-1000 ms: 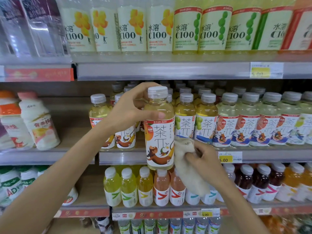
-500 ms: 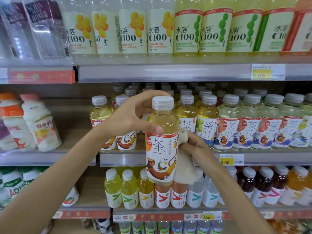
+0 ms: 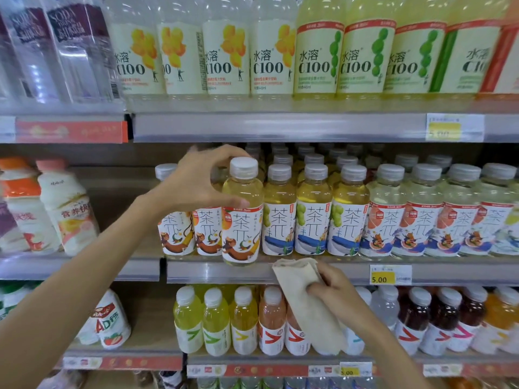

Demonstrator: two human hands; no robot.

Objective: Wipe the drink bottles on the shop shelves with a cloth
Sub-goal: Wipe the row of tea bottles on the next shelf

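A yellow tea bottle (image 3: 243, 220) with a white cap is held upright at the front edge of the middle shelf (image 3: 337, 272), its base over that edge (whether it rests there cannot be told). It is gripped at the shoulder by the left hand (image 3: 196, 183): the grip is closed round it, with the thumb laid on the front and the fingers curved behind the cap. A beige cloth (image 3: 306, 307) is clutched in the grip of the right hand (image 3: 337, 293), lower and to the right, apart from the bottle. Just beside the held bottle, blue-labelled tea bottles (image 3: 313, 214) are ranged. A yellow price tag (image 3: 390, 275) is fixed to the shelf edge. C100 bottles (image 3: 272, 51) are lined up on the shelf above.
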